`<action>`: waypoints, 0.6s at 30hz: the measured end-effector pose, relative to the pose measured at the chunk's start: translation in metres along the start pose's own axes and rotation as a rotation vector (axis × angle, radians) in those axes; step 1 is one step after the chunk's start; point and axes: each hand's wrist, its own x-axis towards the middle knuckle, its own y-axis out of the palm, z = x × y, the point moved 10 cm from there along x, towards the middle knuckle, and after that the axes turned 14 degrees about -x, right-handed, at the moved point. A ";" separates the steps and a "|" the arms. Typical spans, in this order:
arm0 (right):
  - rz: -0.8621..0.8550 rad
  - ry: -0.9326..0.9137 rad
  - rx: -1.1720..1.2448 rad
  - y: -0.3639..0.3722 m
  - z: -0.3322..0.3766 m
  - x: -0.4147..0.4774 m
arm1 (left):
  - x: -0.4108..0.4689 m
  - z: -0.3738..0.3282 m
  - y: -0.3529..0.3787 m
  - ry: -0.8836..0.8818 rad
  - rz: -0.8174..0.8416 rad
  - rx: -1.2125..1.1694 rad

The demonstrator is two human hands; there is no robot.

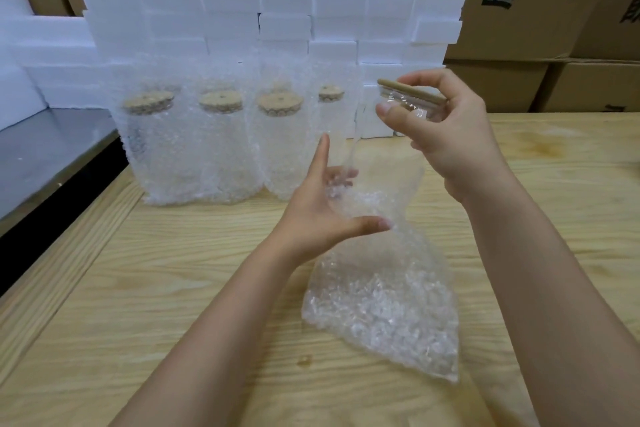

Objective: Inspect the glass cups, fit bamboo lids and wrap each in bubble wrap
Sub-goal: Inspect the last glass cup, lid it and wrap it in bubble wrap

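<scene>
My right hand (pixel 446 135) grips the top of a clear glass cup (pixel 405 107) by its bamboo lid (pixel 408 91), holding it tilted above the table. The cup's lower part is blurred and reaches down toward my left hand (pixel 322 208). That hand holds the upper part of a bubble wrap bag (pixel 384 295), thumb in front and fingers behind, with the index finger pointing up. The rest of the bag lies on the wooden table (pixel 173 288). Several wrapped cups with bamboo lids (pixel 194 146) stand in a row at the back.
A wall of white foam blocks (pixel 277 3) rises behind the wrapped cups. Cardboard boxes (pixel 540 10) are stacked at the back right. A dark metal-edged surface (pixel 52 149) borders the table on the left.
</scene>
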 end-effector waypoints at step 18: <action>0.068 0.045 -0.020 0.022 -0.010 -0.002 | 0.000 -0.016 -0.013 0.066 -0.039 -0.181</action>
